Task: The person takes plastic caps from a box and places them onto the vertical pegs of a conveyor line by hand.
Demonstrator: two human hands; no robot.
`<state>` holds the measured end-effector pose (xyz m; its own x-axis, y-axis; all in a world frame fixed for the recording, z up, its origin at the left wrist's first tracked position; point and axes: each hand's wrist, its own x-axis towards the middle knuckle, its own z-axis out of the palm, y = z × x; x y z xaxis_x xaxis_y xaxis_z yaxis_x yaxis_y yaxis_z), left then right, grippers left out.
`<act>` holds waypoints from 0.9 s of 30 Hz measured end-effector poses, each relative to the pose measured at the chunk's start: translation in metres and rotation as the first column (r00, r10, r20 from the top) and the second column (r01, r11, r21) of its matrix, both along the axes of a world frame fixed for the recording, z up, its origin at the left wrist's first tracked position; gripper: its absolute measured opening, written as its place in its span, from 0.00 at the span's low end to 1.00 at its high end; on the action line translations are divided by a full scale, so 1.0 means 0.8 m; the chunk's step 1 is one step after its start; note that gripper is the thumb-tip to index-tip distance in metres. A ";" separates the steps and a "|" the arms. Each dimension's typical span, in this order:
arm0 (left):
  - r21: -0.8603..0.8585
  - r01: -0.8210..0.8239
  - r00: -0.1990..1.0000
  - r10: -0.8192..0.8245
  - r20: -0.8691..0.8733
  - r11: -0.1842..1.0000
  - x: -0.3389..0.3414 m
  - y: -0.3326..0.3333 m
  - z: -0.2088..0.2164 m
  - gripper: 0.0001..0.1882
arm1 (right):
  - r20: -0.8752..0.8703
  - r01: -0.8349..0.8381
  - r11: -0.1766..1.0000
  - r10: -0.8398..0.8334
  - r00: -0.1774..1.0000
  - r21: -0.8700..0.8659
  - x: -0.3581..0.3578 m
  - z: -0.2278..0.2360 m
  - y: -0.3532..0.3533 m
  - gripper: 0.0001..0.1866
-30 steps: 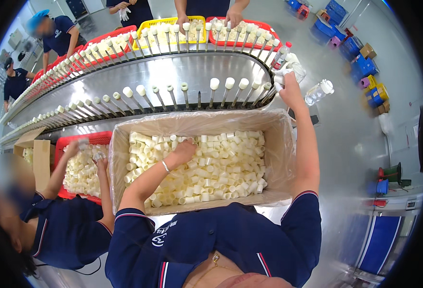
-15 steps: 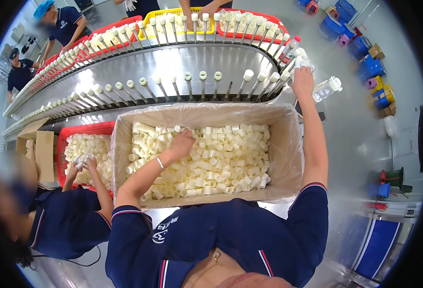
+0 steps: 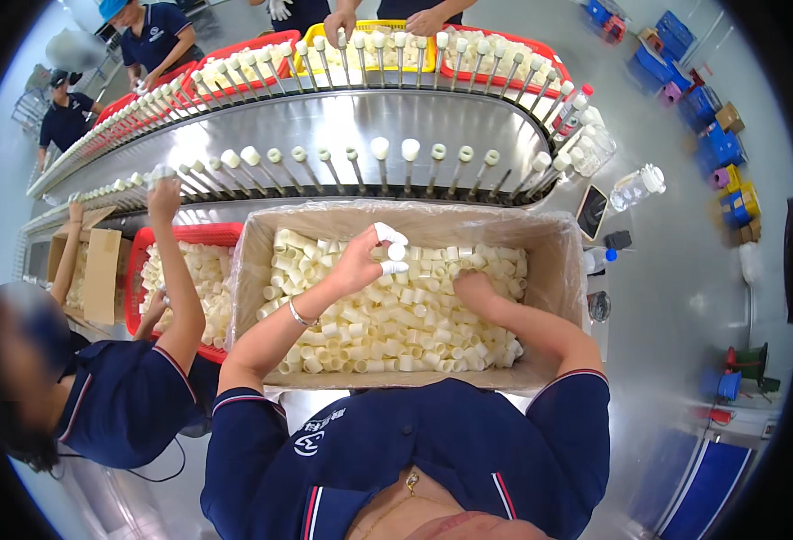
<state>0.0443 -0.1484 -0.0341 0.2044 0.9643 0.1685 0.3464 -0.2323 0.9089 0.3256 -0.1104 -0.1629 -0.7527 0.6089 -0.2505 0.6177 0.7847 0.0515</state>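
Two hands, one box (image 3: 554, 279). Left hand (image 3: 360, 262): above the box, left of centre, towards its far edge; white-covered fingertips clamped on one tube (image 3: 397, 252). Right hand (image 3: 476, 292): down among loose tubes (image 3: 353, 331), towards the box's right edge; we cannot tell whether its fingers are apart or together. Best practice, we judge: pinch sides lightly, lift singly.

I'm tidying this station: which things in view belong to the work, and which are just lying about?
In use:
- pale tubes
- lined carton
- right hand, among the tubes
- left hand, above the tubes
- metal pegs

Apparently lying about:
- red-capped bottle
- clear bottle
- dark phone-like slab
- blue-capped bottle
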 end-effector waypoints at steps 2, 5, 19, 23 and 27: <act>0.042 -0.031 1.000 0.031 0.000 0.999 -0.010 0.001 0.010 0.19 | -0.010 -0.031 0.999 0.031 0.999 -0.038 0.005 0.004 -0.005 0.10; 0.145 -0.139 0.990 0.135 0.032 0.980 -0.035 0.011 0.023 0.18 | -0.163 -0.019 0.990 -0.004 0.987 -0.137 -0.003 0.036 -0.001 0.14; 0.458 -0.284 0.567 0.533 -0.628 0.842 -0.132 0.157 0.065 0.12 | -0.745 0.000 0.991 0.100 0.659 0.133 -0.120 0.235 0.136 0.08; 0.230 -0.225 0.437 0.309 -0.845 0.947 -0.104 0.168 0.085 0.10 | -0.637 0.016 0.955 0.185 0.748 0.297 -0.158 0.237 0.184 0.07; 0.738 0.064 0.534 0.602 -0.594 0.671 -0.058 0.131 0.065 0.17 | -0.415 0.059 0.956 0.069 0.907 0.287 -0.166 0.234 0.202 0.06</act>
<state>-0.0023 -0.0439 0.0175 0.3129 0.6976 0.6445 0.9363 -0.3405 -0.0860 0.1928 0.0513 0.0247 -0.7514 0.6015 0.2714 0.6278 0.7783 0.0132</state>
